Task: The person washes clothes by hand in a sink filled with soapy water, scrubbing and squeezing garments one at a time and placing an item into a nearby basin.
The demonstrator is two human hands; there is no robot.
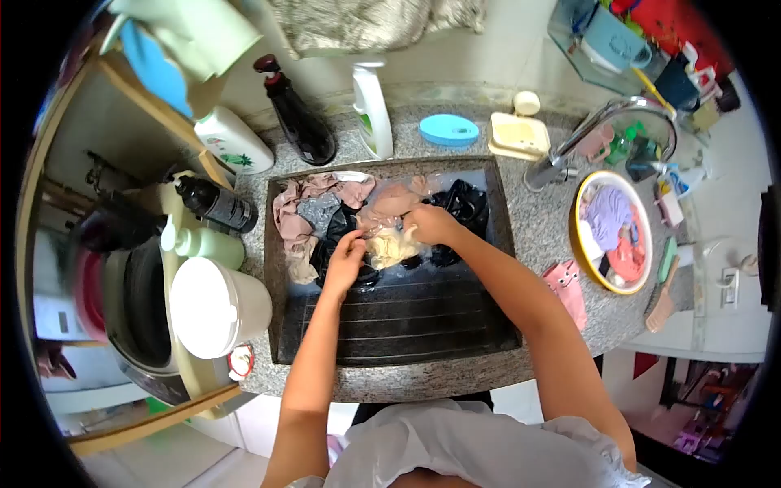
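Observation:
A dark sink with a ridged front part holds wet clothes in cloudy water. My right hand is closed on the pale yellow cloth near the middle of the sink. On its left side, my left hand has bent fingers beside the same cloth; what they hold, if anything, is hidden. Pink cloth lies just beyond the hands. Black cloth is at the right, and more pink cloth and grey cloth lie at the left.
Bottles, a blue soap box and a yellowish soap dish line the back. A faucet and a basin of clothes stand right, near a pink cloth. A white bucket is left, beside a washing machine.

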